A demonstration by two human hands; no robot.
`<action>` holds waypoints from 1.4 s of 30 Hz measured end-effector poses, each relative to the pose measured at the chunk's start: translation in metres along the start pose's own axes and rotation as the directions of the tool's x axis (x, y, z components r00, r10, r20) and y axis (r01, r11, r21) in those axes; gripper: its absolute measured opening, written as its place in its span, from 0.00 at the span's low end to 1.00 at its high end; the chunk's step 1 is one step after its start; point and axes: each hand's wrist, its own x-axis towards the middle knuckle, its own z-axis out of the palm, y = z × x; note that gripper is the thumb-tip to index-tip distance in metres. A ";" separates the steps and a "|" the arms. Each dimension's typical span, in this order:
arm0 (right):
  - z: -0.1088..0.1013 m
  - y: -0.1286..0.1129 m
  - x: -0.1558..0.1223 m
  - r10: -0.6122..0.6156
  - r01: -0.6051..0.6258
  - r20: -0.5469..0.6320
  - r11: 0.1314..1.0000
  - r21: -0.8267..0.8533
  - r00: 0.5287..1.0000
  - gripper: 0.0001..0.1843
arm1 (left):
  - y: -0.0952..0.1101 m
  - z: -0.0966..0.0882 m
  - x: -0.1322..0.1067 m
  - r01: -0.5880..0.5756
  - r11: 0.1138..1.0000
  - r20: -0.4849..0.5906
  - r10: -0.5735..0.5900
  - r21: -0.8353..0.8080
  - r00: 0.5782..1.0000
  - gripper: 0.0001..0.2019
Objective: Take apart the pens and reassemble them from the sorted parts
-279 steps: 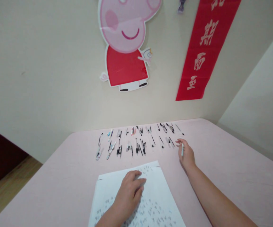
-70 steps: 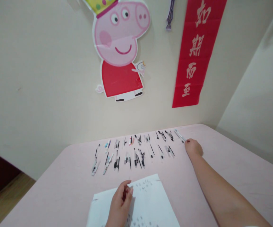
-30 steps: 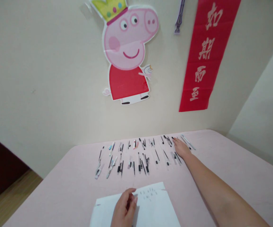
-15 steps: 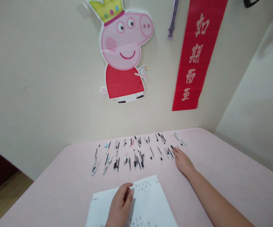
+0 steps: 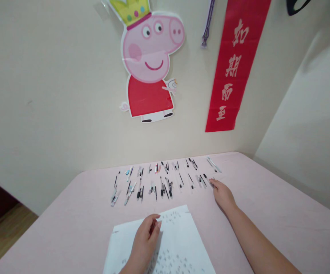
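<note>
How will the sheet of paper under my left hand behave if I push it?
Probably floppy: the paper looks like one thin sheet lying flat. Likely light and quick to slide on the pink table, unless the left hand resting on it pins it.

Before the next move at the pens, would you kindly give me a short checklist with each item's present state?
1. Right hand at the pens: ok, its fingertips reach the end pen of the near row.
2. End pen gripped: cannot tell, the fingers hide the contact.
3. Left hand steadying the paper sheet: ok, it rests on the sheet.
4. Pen rows clear of the sheet: ok, bare pink table lies between them.
5. All pens in line: not ok, a pale pair lies slanted beyond the far row's right end.
</note>
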 end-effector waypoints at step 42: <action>-0.029 -0.169 -0.052 -0.448 0.373 -0.032 0.699 0.610 0.893 0.06 | 0.014 -0.001 0.001 0.043 0.968 0.023 -0.038 -0.248 0.999 0.20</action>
